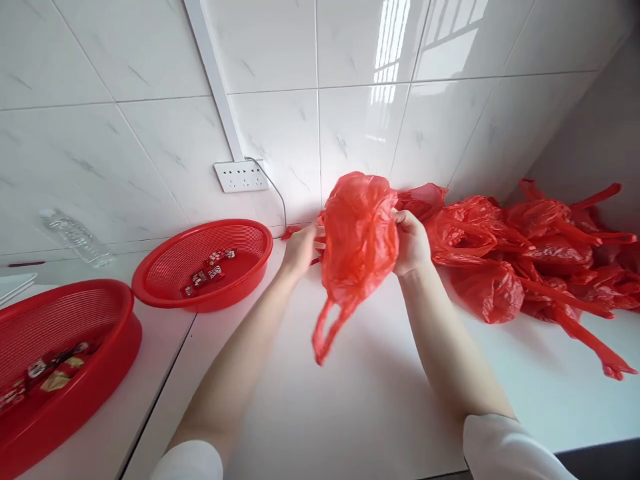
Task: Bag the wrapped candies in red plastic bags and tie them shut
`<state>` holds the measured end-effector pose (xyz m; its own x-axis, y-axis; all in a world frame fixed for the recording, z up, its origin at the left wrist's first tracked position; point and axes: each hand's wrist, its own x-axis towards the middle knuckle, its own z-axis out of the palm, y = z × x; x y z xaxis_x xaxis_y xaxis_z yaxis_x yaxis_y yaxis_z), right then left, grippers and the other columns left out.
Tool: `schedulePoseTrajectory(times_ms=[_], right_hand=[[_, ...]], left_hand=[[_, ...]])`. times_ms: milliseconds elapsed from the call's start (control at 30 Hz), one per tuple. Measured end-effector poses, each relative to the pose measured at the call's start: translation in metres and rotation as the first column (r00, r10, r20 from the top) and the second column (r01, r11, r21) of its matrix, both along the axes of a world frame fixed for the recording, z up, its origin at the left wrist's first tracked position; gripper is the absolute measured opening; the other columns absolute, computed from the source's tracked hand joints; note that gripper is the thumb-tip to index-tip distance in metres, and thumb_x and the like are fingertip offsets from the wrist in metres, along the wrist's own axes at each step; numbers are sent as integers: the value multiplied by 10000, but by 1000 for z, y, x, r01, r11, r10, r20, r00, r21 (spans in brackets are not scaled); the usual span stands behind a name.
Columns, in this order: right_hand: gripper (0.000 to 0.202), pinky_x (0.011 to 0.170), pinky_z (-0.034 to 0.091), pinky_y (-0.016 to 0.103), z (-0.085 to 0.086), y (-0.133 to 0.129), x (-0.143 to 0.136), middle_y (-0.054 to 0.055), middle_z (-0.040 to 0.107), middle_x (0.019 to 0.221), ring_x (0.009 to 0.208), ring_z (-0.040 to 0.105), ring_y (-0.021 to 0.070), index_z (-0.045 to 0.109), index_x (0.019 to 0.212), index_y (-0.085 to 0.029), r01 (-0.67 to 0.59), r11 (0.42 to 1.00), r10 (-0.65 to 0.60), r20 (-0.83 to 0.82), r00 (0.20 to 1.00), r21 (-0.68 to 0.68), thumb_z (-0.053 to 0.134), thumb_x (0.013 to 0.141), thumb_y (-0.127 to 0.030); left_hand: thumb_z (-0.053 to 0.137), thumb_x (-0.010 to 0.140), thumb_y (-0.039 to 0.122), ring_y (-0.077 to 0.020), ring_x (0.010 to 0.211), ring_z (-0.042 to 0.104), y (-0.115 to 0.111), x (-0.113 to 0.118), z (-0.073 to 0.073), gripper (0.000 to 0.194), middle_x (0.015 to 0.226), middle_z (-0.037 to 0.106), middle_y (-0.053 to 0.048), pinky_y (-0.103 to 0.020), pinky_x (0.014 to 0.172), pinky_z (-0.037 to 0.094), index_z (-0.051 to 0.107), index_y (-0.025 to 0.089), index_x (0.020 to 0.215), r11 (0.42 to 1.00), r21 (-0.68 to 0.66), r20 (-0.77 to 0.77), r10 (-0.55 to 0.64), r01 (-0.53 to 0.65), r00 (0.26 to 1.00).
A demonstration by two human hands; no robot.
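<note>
A puffed red plastic bag (357, 237) is held up above the white table, one looped handle hanging down toward me. On its right side my right hand (411, 243) grips the bag, the fingers partly hidden behind it. My left hand (301, 250) is at the bag's left edge, slightly blurred, its fingers closed around a red plastic strip. What is inside the bag cannot be made out.
Many red bags (490, 287) are heaped at the right. Two red baskets, a farther one (200, 303) and a nearer one (120, 353), hold small wrapped packets at the left. Behind them lies a clear bottle (77, 237). A socket strip (241, 177) is on the tiled wall.
</note>
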<state>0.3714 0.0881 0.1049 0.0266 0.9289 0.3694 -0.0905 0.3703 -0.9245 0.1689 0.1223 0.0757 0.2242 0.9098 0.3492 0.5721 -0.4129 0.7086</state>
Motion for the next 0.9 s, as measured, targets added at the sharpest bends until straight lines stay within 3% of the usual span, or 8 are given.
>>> schedulePoseTrajectory(times_ms=[67, 167, 333, 400, 500, 667, 767, 900], right_hand=[[332, 818, 522, 386, -4, -5, -18, 76, 674, 987, 979, 640, 254, 575, 1087, -217, -217, 976, 216, 53, 975, 30, 406, 825, -332], [322, 887, 516, 374, -10, -12, -37, 60, 679, 1117, 1010, 641, 230, 595, 1070, -219, -502, 863, 504, 195, 842, -64, 545, 758, -284], [500, 955, 495, 397, -15, -31, -58, 118, 640, 1241, 1111, 625, 235, 552, 1226, -187, -697, 701, 712, 85, 697, -149, 310, 923, -502], [511, 936, 499, 366, -19, -43, -70, 101, 628, 1270, 1110, 619, 226, 543, 1254, -210, -665, 730, 683, 200, 703, -154, 363, 939, -570], [326, 797, 503, 303, -26, -56, -88, 64, 696, 1059, 937, 648, 207, 617, 1109, -209, -459, 882, 441, 530, 725, -106, 579, 880, -437], [234, 605, 421, 275, -31, -47, -82, 14, 657, 642, 605, 614, 168, 660, 876, -202, 17, 998, 35, 834, 550, -53, 487, 765, -90], [227, 538, 380, 276, -24, -40, -65, 3, 667, 616, 522, 595, 157, 647, 816, -211, 109, 984, 80, 900, 428, -139, 487, 723, -79], [180, 542, 381, 302, -15, -44, -57, 10, 666, 576, 533, 604, 172, 616, 658, -204, 108, 977, 146, 949, 280, -182, 489, 757, -122]], left_hand=[[316, 976, 558, -283, 1006, 664, -21, -27, 13, 563, 1156, 683, -156, -416, 849, 520, 626, 155, 1219, 963, -176, 271, -150, 202, 951], [588, 864, 518, -223, 849, 664, -55, -60, 20, 425, 973, 715, -93, -319, 728, 500, 658, 167, 1092, 953, -222, 475, -79, 207, 876], [664, 791, 389, -164, 690, 573, -101, -87, 15, 217, 759, 646, -11, -254, 584, 393, 603, 181, 806, 986, -93, 131, 153, -141, 980], [621, 814, 351, -166, 655, 555, -113, -90, 11, 181, 696, 618, -3, -257, 567, 358, 550, 196, 752, 961, -1, -101, 276, -277, 956], [573, 846, 329, -214, 668, 594, -120, -94, 5, 123, 704, 639, -26, -279, 558, 333, 544, 217, 804, 903, 107, -394, 422, -416, 816], [613, 834, 301, -310, 850, 664, -116, -117, -4, 238, 890, 693, -92, -347, 663, 447, 593, 214, 1054, 852, 137, -670, 456, -506, 586], [694, 800, 357, -317, 1092, 609, -125, -119, -4, 462, 1166, 644, -118, -420, 894, 470, 558, 216, 1218, 927, 224, -640, 373, -302, 671], [479, 942, 235, -229, 1044, 634, -151, -92, -10, 244, 1131, 654, -80, -356, 937, 469, 608, 235, 1150, 968, 242, -655, 117, 60, 747]])
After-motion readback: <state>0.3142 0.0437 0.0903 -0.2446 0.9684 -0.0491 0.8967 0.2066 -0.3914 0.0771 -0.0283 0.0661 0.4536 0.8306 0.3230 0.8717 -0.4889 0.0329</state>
